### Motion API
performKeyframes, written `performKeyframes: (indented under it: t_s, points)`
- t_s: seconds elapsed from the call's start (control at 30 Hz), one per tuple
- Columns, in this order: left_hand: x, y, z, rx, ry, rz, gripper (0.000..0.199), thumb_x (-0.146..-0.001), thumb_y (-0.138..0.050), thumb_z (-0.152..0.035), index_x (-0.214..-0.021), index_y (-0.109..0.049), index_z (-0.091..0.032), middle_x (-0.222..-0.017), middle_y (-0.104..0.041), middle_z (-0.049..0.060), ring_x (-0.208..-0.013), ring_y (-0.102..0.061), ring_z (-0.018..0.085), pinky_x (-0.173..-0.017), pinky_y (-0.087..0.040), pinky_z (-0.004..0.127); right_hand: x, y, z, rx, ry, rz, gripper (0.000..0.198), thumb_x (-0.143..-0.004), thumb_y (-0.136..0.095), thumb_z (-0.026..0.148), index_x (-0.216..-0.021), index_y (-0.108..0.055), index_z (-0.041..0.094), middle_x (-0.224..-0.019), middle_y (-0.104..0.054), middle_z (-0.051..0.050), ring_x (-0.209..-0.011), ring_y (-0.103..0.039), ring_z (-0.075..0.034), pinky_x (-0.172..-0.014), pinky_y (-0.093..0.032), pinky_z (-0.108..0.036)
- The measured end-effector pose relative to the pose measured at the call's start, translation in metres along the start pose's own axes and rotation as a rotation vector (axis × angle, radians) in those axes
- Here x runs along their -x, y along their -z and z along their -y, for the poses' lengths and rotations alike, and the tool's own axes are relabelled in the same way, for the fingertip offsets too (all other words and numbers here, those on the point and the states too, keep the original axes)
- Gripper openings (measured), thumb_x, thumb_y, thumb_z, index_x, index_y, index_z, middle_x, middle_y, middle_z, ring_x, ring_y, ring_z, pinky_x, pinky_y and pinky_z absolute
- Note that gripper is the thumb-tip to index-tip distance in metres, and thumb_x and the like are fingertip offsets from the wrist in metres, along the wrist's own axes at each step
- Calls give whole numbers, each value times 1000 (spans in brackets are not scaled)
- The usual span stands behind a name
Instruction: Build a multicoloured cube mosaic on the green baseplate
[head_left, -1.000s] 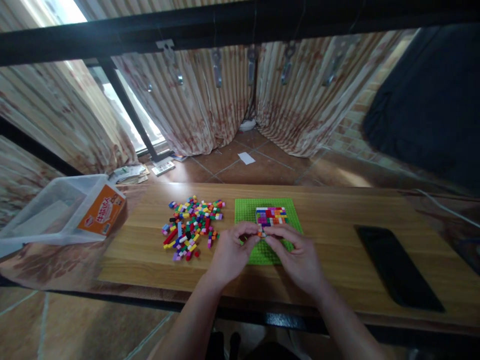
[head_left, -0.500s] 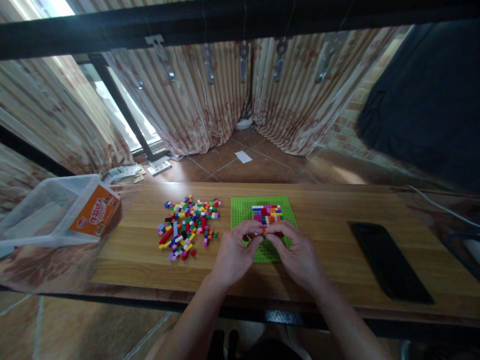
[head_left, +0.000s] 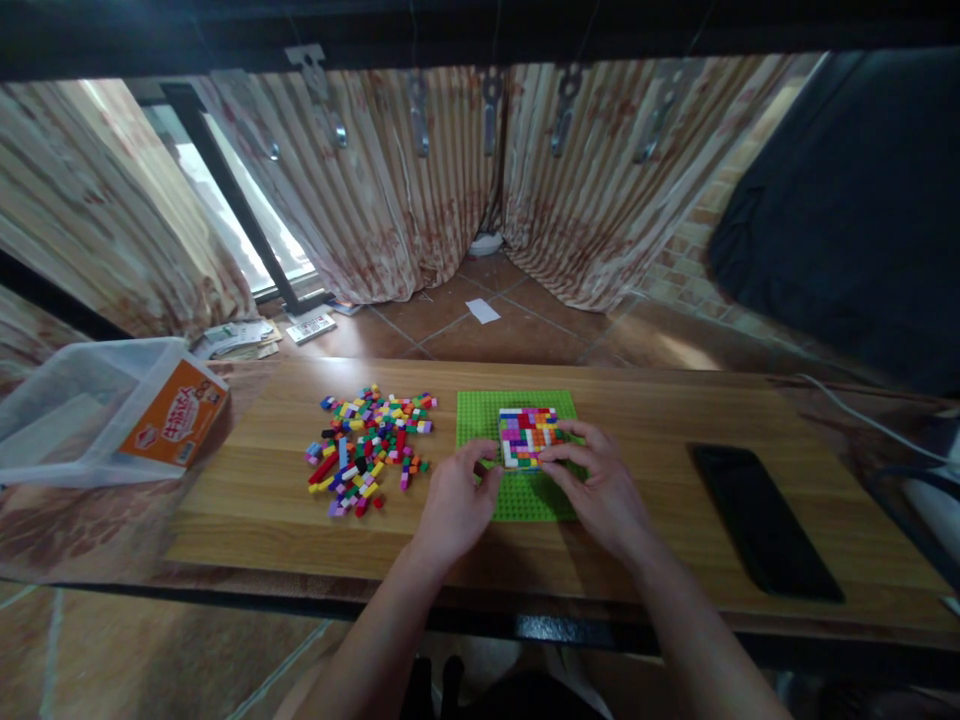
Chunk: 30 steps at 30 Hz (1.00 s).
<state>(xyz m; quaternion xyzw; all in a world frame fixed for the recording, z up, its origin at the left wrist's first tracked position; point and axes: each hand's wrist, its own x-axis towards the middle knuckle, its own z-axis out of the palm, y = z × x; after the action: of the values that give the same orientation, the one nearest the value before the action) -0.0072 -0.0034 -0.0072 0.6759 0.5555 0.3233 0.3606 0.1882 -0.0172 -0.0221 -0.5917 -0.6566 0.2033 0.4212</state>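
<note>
A green studded baseplate (head_left: 517, 500) lies on the wooden table, bearing a rectangular patch of many-coloured toy bricks (head_left: 521, 430). My left hand (head_left: 455, 500) is at the patch's left front corner, index finger and thumb curved with a gap between them and nothing visible inside. Over the right front part of the patch, my right hand (head_left: 604, 485) has its thumb and index fingertips close together at the bricks, while the other fingers reach along the right side. Whatever lies between those fingertips is hidden.
Loose toy bricks (head_left: 375, 440) lie in a pile left of the baseplate. A clear plastic box (head_left: 90, 410) with an orange label stands at the far left. On the right lies a black phone-like slab (head_left: 761, 520). A dark metal bar (head_left: 480, 35) crosses above.
My hands have parted from a pinch together around a small orange-red brick in front of the patch. My right hand has moved onto the bricks; my left fingers have opened. The view has shifted slightly.
</note>
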Motion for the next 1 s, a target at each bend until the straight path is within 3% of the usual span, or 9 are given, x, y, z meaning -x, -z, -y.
performKeyframes:
  t_s: [0.23,0.5,1.0]
  points:
    - [1,-1,0,-6,-8,49,25,-83,-57,-8,-103,-68,-19,-97,-74,3,-78,-66,15,-74,-51,27,-2,-8,-3,-112,-131,-52,8,-76,-72,34,-77,-76,28,-121,-61,-5,-118,-55,-27,-107,-36,-49]
    - [3,-5,-2,-19,8,55,27,-84,-57,-9,-108,-68,-18,-99,-74,5,-79,-66,17,-75,-51,28,-6,-12,-8,-276,-289,-45,17,-67,-77,38,-78,-75,25,-119,-63,-8,-118,-57,-28,-107,-35,-49]
    - [5,-9,-1,-40,-43,31,27,-82,-58,-8,-105,-69,-18,-99,-74,5,-80,-66,17,-76,-51,29,-7,-11,-11,-302,-291,-9,21,-65,-79,42,-75,-73,25,-110,-66,-6,-109,-60,-27,-105,-37,-50]
